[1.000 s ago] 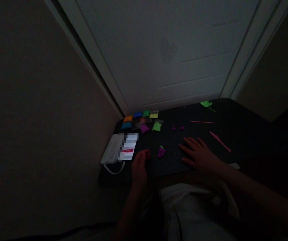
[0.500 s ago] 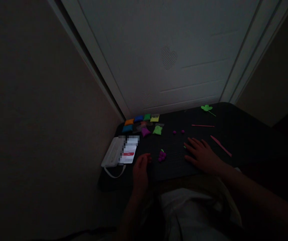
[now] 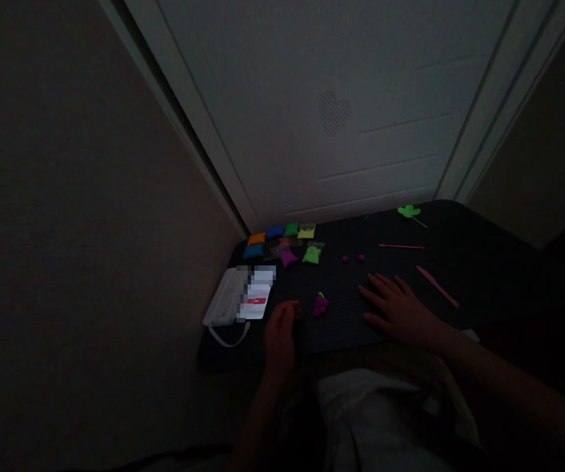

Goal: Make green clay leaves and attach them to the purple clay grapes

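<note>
The room is very dim. My right hand (image 3: 398, 308) lies flat and open on the dark table (image 3: 484, 262), fingers spread. My left hand (image 3: 280, 328) sits at the table's near edge with its fingers curled; what they hold, if anything, is too dark to make out. Between the two hands lies a small purple clay cluster with a green tip (image 3: 320, 304), closest to my left fingertips. Two tiny purple clay balls (image 3: 352, 258) rest beyond my right hand.
Several coloured clay packets (image 3: 285, 242) lie at the table's back left. A white pouch with a card (image 3: 240, 298) sits at the left edge. A pink stick (image 3: 401, 246), a pink clay tool (image 3: 437, 286) and a green clay leaf (image 3: 409, 211) lie to the right. A door stands behind.
My right hand slid slightly back and forth on the table. The view shifted a little; both hands stay in much the same places.
</note>
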The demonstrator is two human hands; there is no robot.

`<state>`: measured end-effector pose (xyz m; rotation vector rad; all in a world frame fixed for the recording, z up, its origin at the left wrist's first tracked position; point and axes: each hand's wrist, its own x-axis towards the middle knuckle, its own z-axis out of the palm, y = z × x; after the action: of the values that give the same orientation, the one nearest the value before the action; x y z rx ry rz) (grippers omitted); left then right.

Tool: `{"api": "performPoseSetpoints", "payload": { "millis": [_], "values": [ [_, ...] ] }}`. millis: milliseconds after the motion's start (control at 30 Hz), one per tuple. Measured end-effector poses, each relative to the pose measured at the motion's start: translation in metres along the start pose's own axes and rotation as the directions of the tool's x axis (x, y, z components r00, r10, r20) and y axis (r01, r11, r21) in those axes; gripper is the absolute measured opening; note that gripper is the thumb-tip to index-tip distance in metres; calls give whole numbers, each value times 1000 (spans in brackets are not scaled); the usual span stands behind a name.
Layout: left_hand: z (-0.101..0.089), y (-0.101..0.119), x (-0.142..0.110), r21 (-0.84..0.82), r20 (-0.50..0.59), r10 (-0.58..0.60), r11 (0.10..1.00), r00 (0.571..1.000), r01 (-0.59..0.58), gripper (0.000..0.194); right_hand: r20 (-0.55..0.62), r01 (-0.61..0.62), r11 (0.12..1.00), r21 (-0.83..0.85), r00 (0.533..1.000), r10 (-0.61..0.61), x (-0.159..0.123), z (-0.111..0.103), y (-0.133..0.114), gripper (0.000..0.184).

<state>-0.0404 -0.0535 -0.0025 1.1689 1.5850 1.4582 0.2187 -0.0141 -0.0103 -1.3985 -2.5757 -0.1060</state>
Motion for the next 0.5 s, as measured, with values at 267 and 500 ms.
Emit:
{"api": "performPoseSetpoints", "payload": {
  "millis": [267, 500],
  "values": [
    [1, 0, -1, -6, -10, -3, 1000, 1000, 3, 27, -9, -81, 997, 13, 997, 81, 2, 0, 8, 53],
    [-1, 0, -1, 25, 7, 16, 1000, 1000, -16, 28, 14, 38, 998, 53, 999, -39, 1, 0, 7, 53]
  ]
}}
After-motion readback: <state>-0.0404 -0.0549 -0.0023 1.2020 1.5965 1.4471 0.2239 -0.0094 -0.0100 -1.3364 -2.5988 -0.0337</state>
